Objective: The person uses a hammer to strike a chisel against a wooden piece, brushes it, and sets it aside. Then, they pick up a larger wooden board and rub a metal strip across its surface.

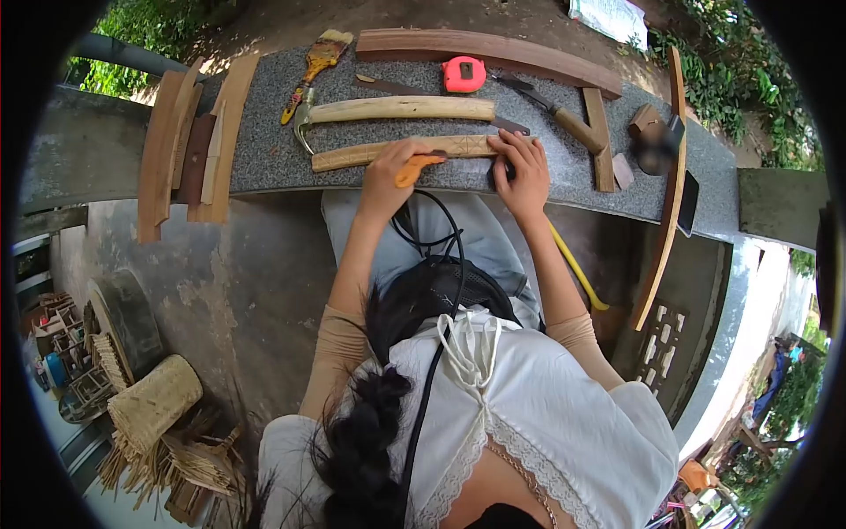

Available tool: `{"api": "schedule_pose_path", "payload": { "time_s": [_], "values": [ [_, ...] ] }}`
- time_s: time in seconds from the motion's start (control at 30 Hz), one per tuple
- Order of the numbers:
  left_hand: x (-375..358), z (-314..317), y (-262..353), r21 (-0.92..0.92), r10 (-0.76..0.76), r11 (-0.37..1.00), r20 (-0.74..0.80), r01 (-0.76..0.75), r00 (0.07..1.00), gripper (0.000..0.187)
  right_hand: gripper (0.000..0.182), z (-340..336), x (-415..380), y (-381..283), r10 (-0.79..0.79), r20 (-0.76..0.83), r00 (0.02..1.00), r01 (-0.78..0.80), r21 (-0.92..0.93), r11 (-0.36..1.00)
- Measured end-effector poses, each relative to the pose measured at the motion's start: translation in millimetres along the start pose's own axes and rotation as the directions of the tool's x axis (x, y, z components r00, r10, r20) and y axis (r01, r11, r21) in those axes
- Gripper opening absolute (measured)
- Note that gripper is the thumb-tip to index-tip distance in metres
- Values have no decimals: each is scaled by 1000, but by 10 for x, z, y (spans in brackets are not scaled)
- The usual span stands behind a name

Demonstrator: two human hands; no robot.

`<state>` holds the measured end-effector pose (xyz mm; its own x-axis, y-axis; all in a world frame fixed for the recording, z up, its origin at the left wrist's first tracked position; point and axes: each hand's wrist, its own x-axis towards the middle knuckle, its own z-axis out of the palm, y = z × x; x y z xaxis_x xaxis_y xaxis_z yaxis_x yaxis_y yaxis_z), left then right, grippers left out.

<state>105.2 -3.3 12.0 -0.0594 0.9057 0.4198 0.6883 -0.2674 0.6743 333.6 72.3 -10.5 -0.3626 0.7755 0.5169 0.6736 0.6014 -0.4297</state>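
Observation:
A pale wooden strip with pencil-like marks along its top lies near the front edge of the stone slab. My left hand is closed around an orange-handled tool, whose dark end points right over the strip. On the strip's right end rests my right hand, fingers over the top and thumb at the near side, gripping it. Just behind lies a hammer with a light wooden handle and a curved metal head at the left. A saw blade shows partly from beneath that handle.
Along the slab lie a brush, a red tape measure, a long brown beam and a wooden-handled tool. Wooden strips overhang its left end. A curved strip crosses the right end.

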Motion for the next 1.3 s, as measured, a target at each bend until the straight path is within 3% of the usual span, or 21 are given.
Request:
{"api": "schedule_pose_path", "payload": {
  "time_s": [0.13, 0.2, 0.3, 0.4, 0.43, 0.5, 0.63, 0.7, 0.8, 0.93, 1.03, 1.13, 1.23, 1.3],
  "values": [
    [-441, -725, -476, 190, -163, 957, -272, 219, 948, 18, 30, 10, 1, -16, -3, -5, 1000, 3, -12, 1000],
    [-492, -664, -538, 119, -226, 956, -290, 269, 930, 18, 31, 2, -3, -17, -9, -7, 1000, 9, 6, 1000],
    [-132, -105, -29, 129, -31, 991, -128, 48, 991, 23, 33, 14, -1, -7, -3, 3, 1000, 3, 17, 1000],
    [167, 626, 304, 85, 138, 987, 2, -137, 990, 23, 35, -50, 9, -38, 10, 42, 999, -11, 17, 1000],
    [181, 633, 302, 86, 137, 987, -11, -136, 990, 23, 36, -35, 2, -19, 30, 40, 999, -32, 41, 999],
    [162, 527, 265, 23, -4, 1000, 77, 2, 997, 20, 36, -31, 2, 11, 11, 34, 999, -12, 27, 1000],
    [-229, -396, -136, 148, -109, 982, -62, 117, 992, 21, 33, 20, 9, -38, 2, 21, 1000, -1, -11, 1000],
    [-413, -743, -369, 237, -195, 941, -203, 241, 960, 23, 33, 15, 3, -47, -4, 25, 1000, 4, -4, 1000],
    [-373, -507, -281, 256, -231, 927, -186, 274, 955, 20, 33, -3, 34, -84, -10, 1, 1000, 10, 11, 1000],
    [164, 427, 256, 81, 6, 997, -57, -1, 998, 20, 33, -9, 21, -66, 6, 33, 999, -6, 1, 1000],
    [315, 589, 378, 79, 10, 997, 29, -12, 1000, 21, 32, -8, 20, -44, 27, 51, 998, -27, -1, 1000],
    [48, 202, 37, 138, -42, 990, -17, 44, 999, 21, 30, 0, 23, -62, 16, 44, 999, -15, -27, 1000],
    [-349, -582, -192, 178, -178, 962, -171, 208, 969, 21, 30, 16, 27, -68, 19, 24, 1000, -19, -12, 1000],
    [-462, -719, -327, 185, -201, 953, -210, 240, 957, 21, 29, 11, 24, -89, 24, 23, 999, -24, -18, 1000]
  ]
}}
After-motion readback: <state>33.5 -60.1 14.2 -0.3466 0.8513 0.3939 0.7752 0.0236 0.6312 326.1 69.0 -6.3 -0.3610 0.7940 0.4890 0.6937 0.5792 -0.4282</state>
